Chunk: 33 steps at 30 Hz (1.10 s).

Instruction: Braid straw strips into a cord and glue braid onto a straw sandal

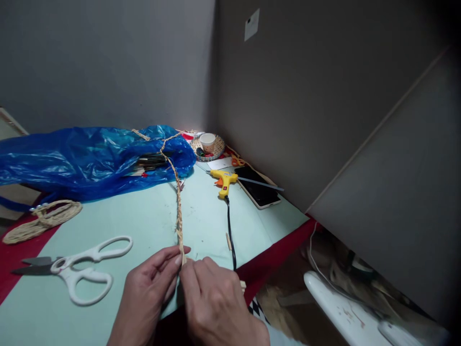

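A long braid of straw-coloured fibre (179,211) runs from the table's near edge back over a blue plastic bag. My left hand (153,281) pinches the braid's near end between thumb and fingers. Right beside it, my right hand (216,298) is closed around the loose strands at that end, and its fingertips are mostly hidden. A pale bit of strand pokes out at the right of this hand. White-handled scissors (88,259) lie open on the table to the left of my left hand.
The blue plastic bag (82,158) holds dark items. A yellow glue gun (225,180) with a black cord lies before a phone (257,190). Behind stand a basket (220,146) with a white cup (207,141). A coiled braid (43,221) sits left; a wall closes the right.
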Each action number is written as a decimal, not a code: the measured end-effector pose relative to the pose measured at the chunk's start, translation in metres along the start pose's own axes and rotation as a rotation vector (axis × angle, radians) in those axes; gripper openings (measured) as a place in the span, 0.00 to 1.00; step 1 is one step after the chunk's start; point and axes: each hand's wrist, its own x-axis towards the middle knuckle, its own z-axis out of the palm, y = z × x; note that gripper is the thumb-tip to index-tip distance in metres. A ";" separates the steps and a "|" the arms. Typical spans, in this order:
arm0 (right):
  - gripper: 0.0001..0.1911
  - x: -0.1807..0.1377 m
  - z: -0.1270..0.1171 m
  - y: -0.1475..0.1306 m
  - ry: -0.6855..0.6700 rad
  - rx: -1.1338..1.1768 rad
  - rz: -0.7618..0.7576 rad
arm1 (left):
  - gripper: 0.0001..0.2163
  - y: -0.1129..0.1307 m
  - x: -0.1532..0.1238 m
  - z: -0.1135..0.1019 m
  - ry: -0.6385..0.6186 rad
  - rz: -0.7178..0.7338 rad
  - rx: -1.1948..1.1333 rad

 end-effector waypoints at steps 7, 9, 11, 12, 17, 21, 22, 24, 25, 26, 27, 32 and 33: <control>0.13 0.001 -0.007 0.012 -0.021 0.232 -0.007 | 0.18 -0.004 -0.002 -0.010 -0.131 -0.086 -0.199; 0.11 0.011 -0.022 0.026 -0.151 0.447 0.120 | 0.18 -0.003 -0.002 -0.011 -0.147 -0.088 -0.191; 0.10 0.023 -0.031 0.037 -0.280 0.604 0.265 | 0.18 -0.002 -0.002 -0.012 -0.150 -0.082 -0.171; 0.11 0.028 -0.033 0.041 -0.360 0.667 0.299 | 0.19 -0.001 -0.003 -0.012 -0.157 -0.081 -0.169; 0.12 0.040 -0.018 0.045 -0.597 0.864 0.332 | 0.23 0.000 -0.006 -0.011 -0.189 -0.025 -0.176; 0.10 0.035 -0.005 0.043 -0.586 0.962 0.382 | 0.26 0.000 -0.010 -0.008 -0.138 0.058 -0.091; 0.10 0.034 -0.003 0.043 -0.572 0.983 0.413 | 0.26 0.000 -0.011 -0.007 -0.121 0.080 -0.061; 0.09 0.031 0.000 0.042 -0.537 1.014 0.482 | 0.24 0.000 -0.014 -0.005 -0.071 0.131 0.039; 0.08 0.031 0.000 0.041 -0.518 1.025 0.514 | 0.23 -0.001 -0.016 -0.005 -0.045 0.148 0.106; 0.08 0.030 0.001 0.040 -0.501 1.032 0.543 | 0.21 -0.001 -0.018 -0.005 -0.024 0.158 0.179; 0.08 0.029 0.001 0.039 -0.487 1.035 0.568 | 0.20 -0.001 -0.019 -0.006 -0.008 0.173 0.249; 0.09 0.026 0.001 0.034 -0.501 1.063 0.625 | 0.07 -0.002 -0.022 -0.017 0.076 0.372 0.525; 0.09 0.025 0.001 0.033 -0.502 1.061 0.616 | 0.07 -0.002 -0.023 -0.018 0.104 0.409 0.550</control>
